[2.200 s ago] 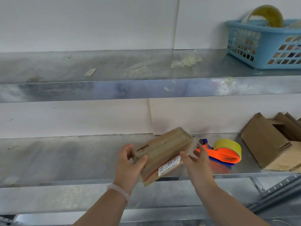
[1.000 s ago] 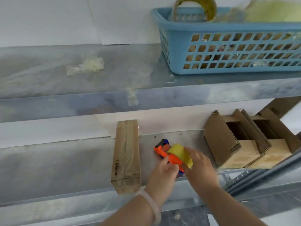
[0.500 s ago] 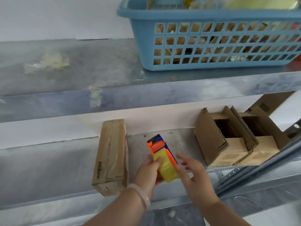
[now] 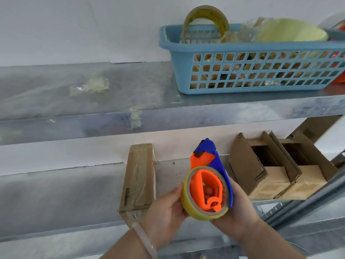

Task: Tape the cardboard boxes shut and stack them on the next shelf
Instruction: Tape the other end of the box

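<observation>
Left hand (image 4: 166,212) and right hand (image 4: 240,208) both grip the tape dispenser (image 4: 207,187) before the lower shelf (image 4: 56,199), near the taped box (image 4: 139,180). Judged light, rigid plastic; hold its frame, clear of the cutting end.

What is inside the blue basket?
A tape roll and crumpled plastic rise above the rim of the blue basket; lower contents show only as indistinct bits through its holes.
</observation>
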